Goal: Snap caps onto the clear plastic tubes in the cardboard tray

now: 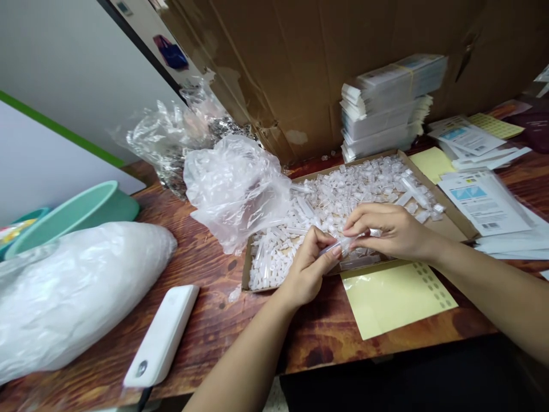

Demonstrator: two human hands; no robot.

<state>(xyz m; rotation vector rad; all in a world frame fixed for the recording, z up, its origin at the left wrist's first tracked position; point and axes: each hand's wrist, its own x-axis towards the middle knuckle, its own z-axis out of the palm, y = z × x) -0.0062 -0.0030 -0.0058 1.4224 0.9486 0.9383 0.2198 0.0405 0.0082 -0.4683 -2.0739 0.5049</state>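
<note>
One clear plastic tube (344,242), finger-pinched by left hand (306,266) and right hand (392,230) over shallow brown cardboard tray (446,226): likely fitting, needing steady alignment next.

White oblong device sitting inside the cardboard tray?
No: the white oblong device lies on the wooden table, left of the cardboard tray and apart from it.

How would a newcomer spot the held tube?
On the wooden table, find the shallow cardboard tray of clear plastic pieces. Over its near edge, the left hand and right hand meet. The clear tube is gripped there; its neighbours lie loose.
</note>
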